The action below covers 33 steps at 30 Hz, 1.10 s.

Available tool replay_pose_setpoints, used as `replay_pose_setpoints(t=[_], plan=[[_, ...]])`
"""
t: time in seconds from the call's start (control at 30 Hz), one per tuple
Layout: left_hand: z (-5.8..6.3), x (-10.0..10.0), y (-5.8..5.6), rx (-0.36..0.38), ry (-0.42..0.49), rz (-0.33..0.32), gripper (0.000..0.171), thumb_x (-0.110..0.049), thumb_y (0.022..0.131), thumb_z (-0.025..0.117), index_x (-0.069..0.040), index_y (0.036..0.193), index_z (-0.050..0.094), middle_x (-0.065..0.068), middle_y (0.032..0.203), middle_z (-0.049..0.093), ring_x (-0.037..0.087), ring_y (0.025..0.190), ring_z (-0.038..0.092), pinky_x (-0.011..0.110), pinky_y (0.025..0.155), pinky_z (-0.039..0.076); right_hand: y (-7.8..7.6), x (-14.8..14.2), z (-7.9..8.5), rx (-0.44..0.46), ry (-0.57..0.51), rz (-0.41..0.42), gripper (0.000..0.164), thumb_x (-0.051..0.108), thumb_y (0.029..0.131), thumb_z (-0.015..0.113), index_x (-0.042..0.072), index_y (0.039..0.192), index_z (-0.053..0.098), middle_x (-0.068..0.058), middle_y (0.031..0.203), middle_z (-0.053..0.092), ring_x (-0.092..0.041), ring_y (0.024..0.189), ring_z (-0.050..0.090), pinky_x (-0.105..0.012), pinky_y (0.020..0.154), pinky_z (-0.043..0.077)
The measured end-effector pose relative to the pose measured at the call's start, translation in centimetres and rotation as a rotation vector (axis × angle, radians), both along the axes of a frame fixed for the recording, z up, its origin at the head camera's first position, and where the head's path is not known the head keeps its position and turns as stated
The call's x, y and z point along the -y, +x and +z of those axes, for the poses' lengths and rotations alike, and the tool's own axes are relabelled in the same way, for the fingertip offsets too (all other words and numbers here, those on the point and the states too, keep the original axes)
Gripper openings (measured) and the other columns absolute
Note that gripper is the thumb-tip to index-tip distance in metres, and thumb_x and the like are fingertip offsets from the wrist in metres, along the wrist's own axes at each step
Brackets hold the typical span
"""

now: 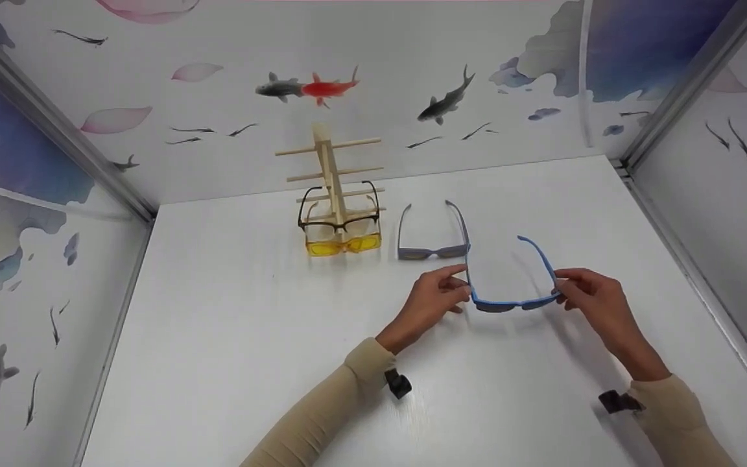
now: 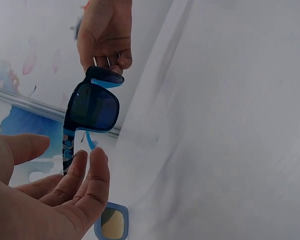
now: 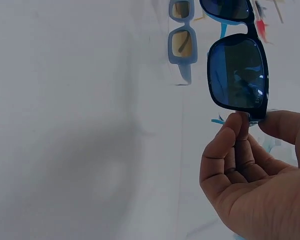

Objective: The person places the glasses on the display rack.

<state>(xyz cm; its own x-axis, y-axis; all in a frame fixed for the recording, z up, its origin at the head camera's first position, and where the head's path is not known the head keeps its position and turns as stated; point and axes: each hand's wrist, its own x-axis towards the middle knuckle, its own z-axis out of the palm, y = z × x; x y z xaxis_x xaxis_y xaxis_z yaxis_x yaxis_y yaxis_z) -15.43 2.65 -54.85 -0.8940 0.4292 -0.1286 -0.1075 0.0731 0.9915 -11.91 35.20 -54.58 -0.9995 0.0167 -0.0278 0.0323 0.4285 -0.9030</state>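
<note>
Blue sunglasses (image 1: 521,303) with dark lenses are held up off the white table, temples unfolded and pointing away from me. My right hand (image 1: 597,301) pinches them between thumb and fingers at the right hinge, as the right wrist view shows at the frame's corner (image 3: 257,116). Beside the left temple is my left hand (image 1: 435,298). In the left wrist view its thumb (image 2: 32,147) stands apart from the temple and its fingers are loosely bent near it; whether they touch is unclear. Grey-blue sunglasses (image 1: 435,252) rest on the table just behind the left hand.
A wooden eyewear rack (image 1: 327,170) with several crossbars stands at the table's back. Black-framed glasses (image 1: 340,226) and yellow glasses (image 1: 344,245) hang on its lower bars. Printed panels enclose the white table (image 1: 231,363) at the back and sides.
</note>
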Motion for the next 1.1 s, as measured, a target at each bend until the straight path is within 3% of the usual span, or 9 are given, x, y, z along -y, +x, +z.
replay_pose_setpoints(t=[0.27, 0.67, 0.9, 1.1], plan=[[0.5, 2.1, -0.1, 0.014, -0.017, 0.030, 0.053, -0.014, 0.108, 0.070, -0.001, 0.158, 0.057, 0.007, 0.119, 0.078, 0.016, 0.103, 0.076, 0.032, 0.085, 0.067, -0.5, 2.3, 0.3, 0.018, -0.020, 0.028, 0.036, 0.018, 0.113, 0.065, -0.008, 0.138, 0.068, -0.011, 0.104, 0.080, -0.012, 0.088, 0.072, -0.022, 0.079, 0.062], [1.4, 5.7, 0.1, 0.021, -0.016, 0.094, 0.052, -0.012, 0.107, 0.071, -0.002, 0.157, 0.059, 0.010, 0.119, 0.077, 0.031, 0.112, 0.077, 0.036, 0.088, 0.067, -1.3, 6.0, 0.7, 0.027, -0.039, 0.060, 0.034, 0.015, 0.112, 0.066, -0.007, 0.137, 0.068, -0.012, 0.101, 0.079, -0.017, 0.086, 0.070, -0.023, 0.078, 0.061], [2.0, 7.7, 0.1, 0.002, -0.018, 0.125, 0.051, -0.012, 0.108, 0.070, -0.001, 0.156, 0.059, 0.013, 0.120, 0.076, 0.022, 0.106, 0.077, 0.037, 0.089, 0.067, -2.0, 8.1, 1.2, 0.024, -0.020, 0.077, 0.033, 0.016, 0.112, 0.066, -0.004, 0.138, 0.069, -0.014, 0.103, 0.078, -0.022, 0.088, 0.071, -0.022, 0.078, 0.060], [2.9, 8.8, 0.0, 0.009, -0.022, 0.152, 0.049, -0.013, 0.108, 0.072, -0.004, 0.155, 0.062, 0.013, 0.120, 0.076, 0.022, 0.104, 0.077, 0.038, 0.090, 0.067, -2.2, 9.5, 1.7, 0.019, -0.051, 0.085, 0.034, 0.015, 0.111, 0.066, -0.004, 0.139, 0.068, -0.016, 0.103, 0.078, -0.024, 0.089, 0.072, -0.023, 0.078, 0.061]])
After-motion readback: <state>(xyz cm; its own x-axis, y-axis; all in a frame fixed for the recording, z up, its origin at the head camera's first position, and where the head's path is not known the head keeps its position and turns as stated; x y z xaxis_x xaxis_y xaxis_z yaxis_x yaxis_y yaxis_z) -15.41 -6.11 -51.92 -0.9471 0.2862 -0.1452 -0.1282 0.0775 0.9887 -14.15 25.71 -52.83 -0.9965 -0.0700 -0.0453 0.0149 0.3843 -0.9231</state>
